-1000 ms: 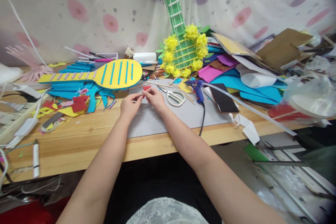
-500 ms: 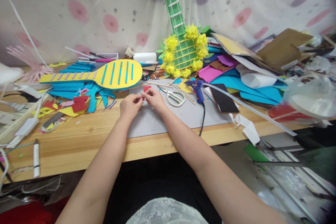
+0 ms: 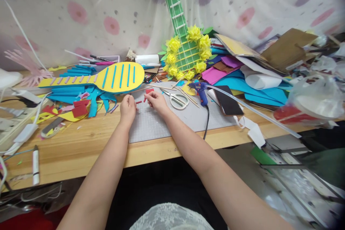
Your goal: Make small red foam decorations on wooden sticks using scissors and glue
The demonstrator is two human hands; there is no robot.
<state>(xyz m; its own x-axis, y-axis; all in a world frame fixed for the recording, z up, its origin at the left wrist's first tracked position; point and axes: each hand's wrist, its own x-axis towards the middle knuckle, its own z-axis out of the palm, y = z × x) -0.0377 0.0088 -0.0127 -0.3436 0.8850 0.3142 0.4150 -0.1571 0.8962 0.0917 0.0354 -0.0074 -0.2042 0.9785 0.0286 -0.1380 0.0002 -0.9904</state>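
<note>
Red paper is what both hands have hold of; the left hand (image 3: 128,107) has its fingers curled closed on a red stick (image 3: 138,102), whose end pokes out toward the other hand; the right hand (image 3: 156,102) pinches a red piece (image 3: 145,99) between thumb and fingertips, its tip pointing down just above the mat (image 3: 153,125); the two grips are near each other but apart, and the red pieces do not seem to touch. Just beyond the right grip lies a flat red sheet (image 3: 150,90), apparently spare stock.

As for progress, the stick in the left grip looks formed, as far as it shows; whether the right-hand piece is finished is too small to tell; neither is fixed to anything. Beyond and left of the grips, the yellow guitar (image 3: 117,77) already carries blue strips (image 3: 114,76) across its body and pale pink ones (image 3: 74,79) along its neck; no red shows on its upper face, and it looks unstrung. Farther behind the grips stands the green guitar (image 3: 188,52), strung and ringed with yellow flowers (image 3: 194,33); it seems much nearer complete.

Right of the right grip lie the scissors (image 3: 174,96), then the glue gun (image 3: 203,97), then a phone (image 3: 229,101); all three are out of hand, so any gluing of the red pieces appears not yet done.
</note>
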